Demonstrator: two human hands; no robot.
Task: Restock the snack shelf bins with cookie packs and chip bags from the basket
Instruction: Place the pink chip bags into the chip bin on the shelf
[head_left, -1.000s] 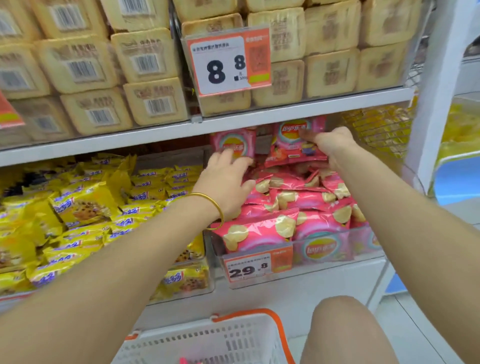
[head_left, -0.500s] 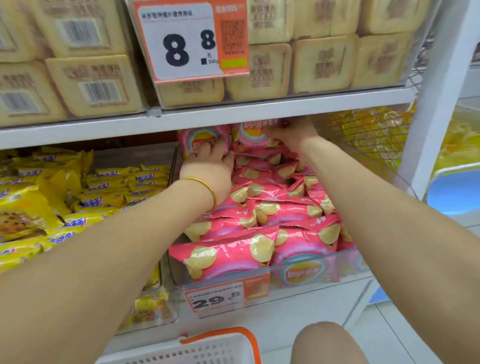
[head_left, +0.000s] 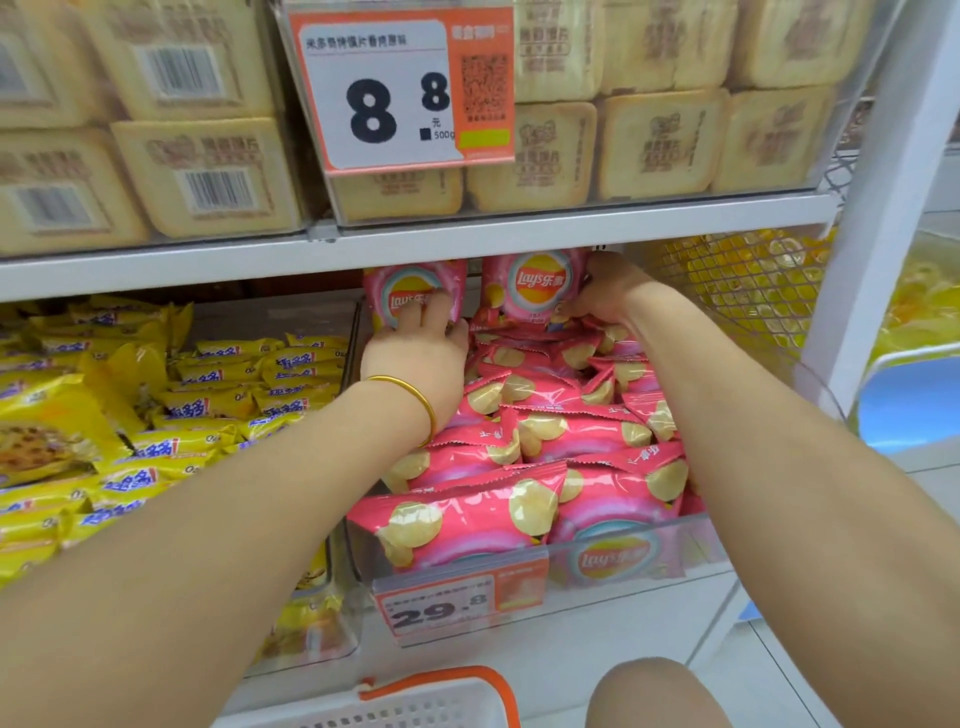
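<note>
Shelf bin (head_left: 571, 552) of pink chip bags (head_left: 545, 431), left hand (head_left: 415, 358) flat against upright bag (head_left: 410, 283), right hand (head_left: 608, 296) gripping second bag (head_left: 535, 286).

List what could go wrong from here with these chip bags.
1. The left hand presses the left upright bag and the right hand grips the right upright bag; both stand on a loose heap and may topple once released.
2. The heap rises above the bin's front wall, so front bags could slide out.
</note>
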